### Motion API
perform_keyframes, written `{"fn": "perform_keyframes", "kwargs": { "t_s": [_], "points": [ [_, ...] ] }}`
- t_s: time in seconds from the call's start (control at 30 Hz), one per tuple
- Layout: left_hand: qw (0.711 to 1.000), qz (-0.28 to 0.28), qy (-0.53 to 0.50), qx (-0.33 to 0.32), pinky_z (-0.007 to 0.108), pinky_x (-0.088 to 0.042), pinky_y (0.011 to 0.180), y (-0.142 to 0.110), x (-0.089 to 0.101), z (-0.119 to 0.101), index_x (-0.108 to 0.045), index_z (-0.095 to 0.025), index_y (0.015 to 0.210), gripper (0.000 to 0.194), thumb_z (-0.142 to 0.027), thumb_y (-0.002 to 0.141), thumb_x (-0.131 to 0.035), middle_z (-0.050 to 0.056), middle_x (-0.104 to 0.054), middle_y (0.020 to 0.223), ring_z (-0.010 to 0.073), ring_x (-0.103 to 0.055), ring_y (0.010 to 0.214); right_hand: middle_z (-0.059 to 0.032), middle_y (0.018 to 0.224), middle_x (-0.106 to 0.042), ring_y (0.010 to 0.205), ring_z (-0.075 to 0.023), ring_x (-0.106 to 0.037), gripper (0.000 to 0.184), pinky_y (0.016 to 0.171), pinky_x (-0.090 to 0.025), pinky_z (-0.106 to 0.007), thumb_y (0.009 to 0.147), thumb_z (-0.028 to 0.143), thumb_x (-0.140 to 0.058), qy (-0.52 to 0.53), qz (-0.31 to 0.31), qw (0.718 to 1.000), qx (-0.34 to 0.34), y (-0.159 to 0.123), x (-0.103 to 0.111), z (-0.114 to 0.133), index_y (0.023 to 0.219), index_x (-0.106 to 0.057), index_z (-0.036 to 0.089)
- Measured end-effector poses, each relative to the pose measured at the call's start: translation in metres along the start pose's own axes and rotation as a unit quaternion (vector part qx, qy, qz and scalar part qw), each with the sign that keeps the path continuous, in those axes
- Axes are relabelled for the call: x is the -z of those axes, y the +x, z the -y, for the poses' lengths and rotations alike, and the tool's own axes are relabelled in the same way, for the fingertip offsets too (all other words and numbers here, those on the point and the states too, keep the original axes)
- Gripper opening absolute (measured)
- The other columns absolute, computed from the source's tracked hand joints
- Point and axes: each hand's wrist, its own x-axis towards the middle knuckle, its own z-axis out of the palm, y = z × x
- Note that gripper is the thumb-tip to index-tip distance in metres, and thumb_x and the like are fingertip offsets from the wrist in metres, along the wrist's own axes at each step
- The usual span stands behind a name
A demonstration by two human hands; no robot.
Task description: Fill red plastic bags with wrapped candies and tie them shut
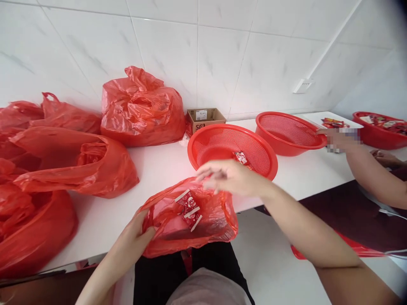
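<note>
With thumb and fingers closed on its left rim, my left hand (141,233) holds a red plastic bag (219,224) at the table's front edge. The bag's mouth faces up, and a few small red wrapped snacks (190,207) with pale ends lie inside. Over the bag's far right rim hovers my right hand (227,176), its fingers apart and slightly blurred, with nothing seen in them. Just beyond that hand stands a red perforated basket (197,148) holding at least one wrapped snack (241,157); my hand and forearm cover part of its near side.
Several filled red bags (143,114) crowd the table's left. A cardboard box (206,116) sits by the wall. At right, a co-worker's hand (338,137) is at a second basket (282,127), near a white tray (354,122) and another red basket (378,137) of packets.
</note>
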Motion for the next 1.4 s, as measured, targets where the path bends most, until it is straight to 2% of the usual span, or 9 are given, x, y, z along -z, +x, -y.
{"fn": "perform_keyframes", "kwargs": {
  "t_s": [0.13, 0.23, 0.3, 0.53, 0.77, 0.93, 1.07, 1.23, 1.4],
  "points": [
    [0.998, -0.034, -0.023, 0.04, 0.045, -0.05, 0.095, 0.003, 0.011, 0.012, -0.054, -0.016, 0.122, 0.057, -0.046, 0.074, -0.048, 0.012, -0.067, 0.118, 0.0301, -0.063, 0.108, -0.0114, 0.138, -0.053, 0.112, -0.0261, -0.061, 0.057, 0.085, -0.054, -0.04, 0.086, 0.048, -0.061, -0.201, -0.111, 0.962, -0.147, 0.003, 0.065, -0.048, 0.138, -0.048, 0.029],
    [0.995, -0.071, -0.018, 0.068, 0.049, -0.047, 0.1, 0.003, 0.017, 0.022, -0.056, -0.017, 0.12, 0.056, -0.047, 0.073, -0.05, 0.012, -0.068, 0.117, 0.0329, -0.062, 0.113, -0.0204, 0.146, -0.04, 0.118, -0.0393, -0.055, 0.092, 0.089, -0.049, -0.051, 0.074, 0.05, -0.073, -0.333, -0.045, 0.878, -0.34, 0.007, 0.095, -0.101, 0.152, -0.03, 0.026],
    [0.995, -0.075, -0.018, 0.058, 0.048, -0.046, 0.103, 0.002, 0.017, 0.027, -0.056, -0.019, 0.121, 0.054, -0.046, 0.075, -0.05, 0.011, -0.068, 0.119, 0.032, -0.061, 0.115, -0.0239, 0.144, -0.041, 0.112, -0.0411, -0.059, 0.1, 0.083, -0.051, -0.05, 0.069, 0.045, -0.078, -0.342, -0.01, 0.859, -0.382, 0.01, 0.101, -0.127, 0.153, -0.029, 0.023],
    [0.998, -0.055, -0.016, 0.02, 0.043, -0.049, 0.101, 0.0, 0.01, 0.027, -0.055, -0.02, 0.127, 0.055, -0.045, 0.078, -0.052, 0.008, -0.069, 0.117, 0.0306, -0.059, 0.121, -0.0047, 0.093, -0.066, 0.069, -0.018, -0.063, 0.064, 0.059, -0.051, -0.028, 0.065, 0.013, -0.069, -0.263, 0.054, 0.907, -0.325, 0.013, 0.097, -0.15, 0.126, -0.055, 0.026],
    [0.994, -0.097, -0.038, 0.029, 0.051, -0.034, 0.113, 0.001, 0.004, 0.036, -0.054, -0.019, 0.128, 0.059, -0.048, 0.077, -0.053, 0.012, -0.062, 0.13, 0.0325, -0.051, 0.129, -0.0052, 0.109, -0.062, 0.074, -0.0116, -0.064, 0.056, 0.064, -0.056, -0.024, 0.075, 0.011, -0.059, -0.085, 0.012, 0.963, -0.256, 0.015, 0.102, -0.118, 0.127, -0.042, 0.024],
    [0.996, -0.069, -0.049, 0.039, 0.047, -0.046, 0.104, -0.002, 0.008, 0.007, -0.056, -0.017, 0.127, 0.06, -0.044, 0.073, -0.055, 0.012, -0.067, 0.123, 0.0315, -0.061, 0.118, -0.0031, 0.11, -0.06, 0.089, -0.0134, -0.064, 0.061, 0.075, -0.056, -0.027, 0.075, 0.02, -0.07, 0.082, -0.004, 0.996, -0.034, 0.016, 0.064, -0.02, 0.129, -0.043, 0.027],
    [0.995, -0.032, -0.086, 0.024, 0.043, -0.05, 0.099, 0.001, 0.007, -0.017, -0.054, -0.015, 0.126, 0.058, -0.042, 0.074, -0.051, 0.012, -0.067, 0.123, 0.0288, -0.063, 0.113, -0.0005, 0.113, -0.059, 0.085, -0.0122, -0.064, 0.065, 0.073, -0.055, -0.024, 0.078, 0.015, -0.066, 0.013, 0.136, 0.987, 0.082, 0.018, -0.014, 0.034, 0.137, -0.044, 0.034],
    [0.998, -0.046, 0.006, -0.045, 0.042, -0.046, 0.102, 0.004, 0.015, -0.013, -0.059, -0.016, 0.12, 0.048, -0.031, 0.077, -0.044, 0.011, -0.063, 0.123, 0.027, -0.061, 0.112, -0.0089, 0.122, -0.055, 0.088, -0.0251, -0.067, 0.067, 0.068, -0.056, -0.034, 0.08, 0.01, -0.058, -0.286, 0.089, 0.953, 0.038, 0.036, -0.092, 0.01, 0.141, -0.047, 0.035],
    [0.975, -0.127, 0.171, -0.069, 0.043, -0.043, 0.104, 0.0, 0.041, 0.014, -0.062, -0.02, 0.12, 0.048, -0.027, 0.079, -0.04, 0.011, -0.049, 0.138, 0.0295, -0.054, 0.121, -0.0063, 0.122, -0.06, 0.102, -0.0302, -0.064, 0.06, 0.081, -0.054, -0.038, 0.081, 0.012, -0.062, -0.358, 0.041, 0.931, 0.05, 0.037, -0.081, -0.007, 0.135, -0.053, 0.036]
  ]
}}
